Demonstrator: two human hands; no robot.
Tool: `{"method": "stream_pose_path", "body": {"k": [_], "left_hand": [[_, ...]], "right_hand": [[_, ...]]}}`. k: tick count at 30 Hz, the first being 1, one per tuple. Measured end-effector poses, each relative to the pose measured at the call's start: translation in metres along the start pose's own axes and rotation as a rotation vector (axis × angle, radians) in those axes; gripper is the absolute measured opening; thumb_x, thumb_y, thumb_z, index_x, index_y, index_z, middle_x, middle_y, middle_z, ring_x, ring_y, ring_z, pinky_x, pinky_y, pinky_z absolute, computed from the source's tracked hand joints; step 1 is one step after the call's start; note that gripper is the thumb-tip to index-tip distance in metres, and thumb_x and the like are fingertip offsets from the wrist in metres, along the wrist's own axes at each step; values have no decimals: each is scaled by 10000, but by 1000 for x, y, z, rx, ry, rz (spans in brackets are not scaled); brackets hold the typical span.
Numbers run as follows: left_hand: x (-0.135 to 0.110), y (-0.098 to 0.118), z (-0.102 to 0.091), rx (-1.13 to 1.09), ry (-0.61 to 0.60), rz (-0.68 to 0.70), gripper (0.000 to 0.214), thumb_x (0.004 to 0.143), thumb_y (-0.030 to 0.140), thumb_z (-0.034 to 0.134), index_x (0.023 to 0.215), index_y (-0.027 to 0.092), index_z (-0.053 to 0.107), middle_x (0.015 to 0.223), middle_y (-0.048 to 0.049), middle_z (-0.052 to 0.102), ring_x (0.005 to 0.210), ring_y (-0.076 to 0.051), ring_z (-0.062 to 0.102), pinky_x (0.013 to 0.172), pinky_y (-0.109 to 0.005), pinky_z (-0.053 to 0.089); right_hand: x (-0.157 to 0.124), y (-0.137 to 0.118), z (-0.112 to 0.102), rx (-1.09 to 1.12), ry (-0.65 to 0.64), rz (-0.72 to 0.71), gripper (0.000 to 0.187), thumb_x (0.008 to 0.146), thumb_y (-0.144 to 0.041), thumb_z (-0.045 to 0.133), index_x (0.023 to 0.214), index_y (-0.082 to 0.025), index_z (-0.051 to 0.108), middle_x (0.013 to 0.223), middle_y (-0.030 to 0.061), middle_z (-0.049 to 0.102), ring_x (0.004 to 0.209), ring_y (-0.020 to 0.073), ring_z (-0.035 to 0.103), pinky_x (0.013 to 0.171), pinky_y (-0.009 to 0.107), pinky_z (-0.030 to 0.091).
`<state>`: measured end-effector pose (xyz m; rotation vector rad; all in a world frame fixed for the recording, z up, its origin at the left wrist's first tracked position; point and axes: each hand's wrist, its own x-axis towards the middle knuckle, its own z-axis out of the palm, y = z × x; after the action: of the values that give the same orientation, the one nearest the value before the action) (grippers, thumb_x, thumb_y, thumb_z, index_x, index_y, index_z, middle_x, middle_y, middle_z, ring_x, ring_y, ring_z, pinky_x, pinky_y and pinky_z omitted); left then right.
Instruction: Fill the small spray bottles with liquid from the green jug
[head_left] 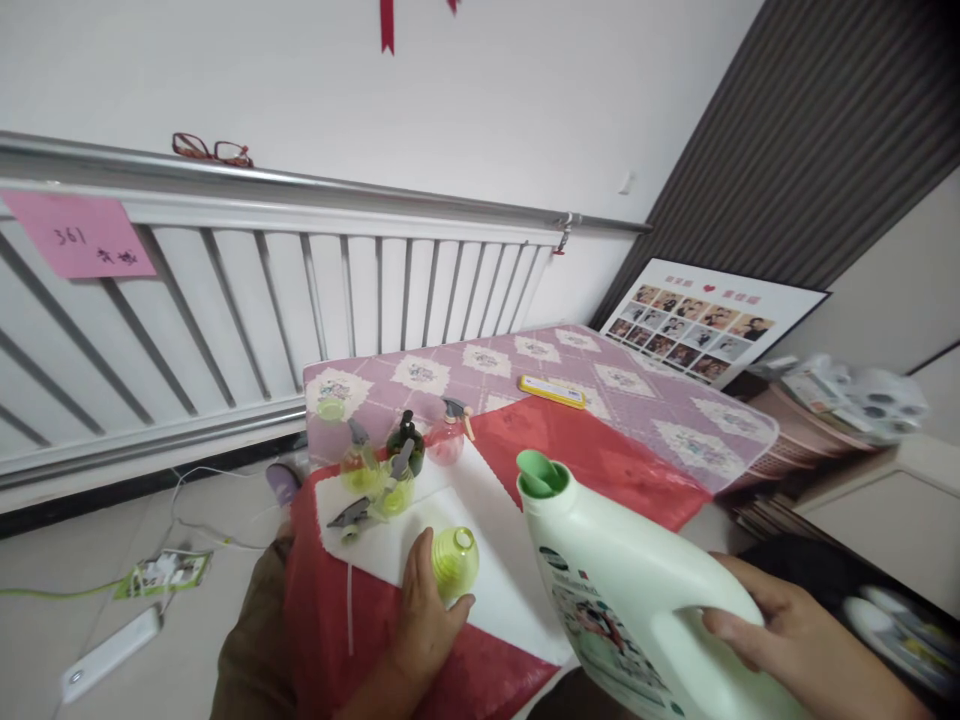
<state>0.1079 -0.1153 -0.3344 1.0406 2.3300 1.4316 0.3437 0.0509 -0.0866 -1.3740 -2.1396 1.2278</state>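
Note:
My left hand [424,615] is closed around a small yellow-green bottle [455,560] with no cap, standing on a white cloth [495,570]. My right hand [787,625] grips the handle of a large white detergent jug [637,600], tilted with its open green spout [541,473] pointing up and left, a little to the right of the small bottle. A loose grey spray head [349,515] lies on the cloth to the left.
Several small spray bottles [390,460] stand at the cloth's far edge on a red cover [600,450]. A yellow flat item [552,391] lies on the pink patterned tablecloth [675,400]. A white radiator [262,290] is behind; a power strip [109,655] lies on the floor.

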Motion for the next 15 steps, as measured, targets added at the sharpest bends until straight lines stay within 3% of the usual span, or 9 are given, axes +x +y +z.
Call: {"method": "stream_pose_path", "body": {"k": [4, 8, 15], "left_hand": [[4, -2, 0, -23, -12, 18, 884, 633, 186, 671, 1402, 146, 236, 1444, -156, 396, 1360, -282, 349, 1140, -422, 285], [3, -2, -1, -6, -39, 18, 852, 636, 201, 662, 1389, 120, 273, 1438, -167, 409, 1354, -287, 356, 1139, -419, 284], [3, 0, -4, -12, -60, -11, 832, 638, 197, 647, 1393, 124, 304, 1449, -156, 407, 1362, -292, 346, 1137, -441, 283]], "right_hand": [[-1, 4, 0, 77, -236, 57, 400, 551, -533, 745, 857, -274, 747, 847, 78, 754, 767, 348, 697, 635, 363, 569], [-2, 0, 2, -31, -393, -9, 384, 686, -532, 665, 983, -292, 709, 877, 72, 726, 821, 330, 683, 697, 345, 553], [-1, -21, 7, -252, -438, -56, 325, 725, -486, 642, 987, -308, 714, 938, 50, 739, 842, 317, 681, 713, 306, 536]]}}
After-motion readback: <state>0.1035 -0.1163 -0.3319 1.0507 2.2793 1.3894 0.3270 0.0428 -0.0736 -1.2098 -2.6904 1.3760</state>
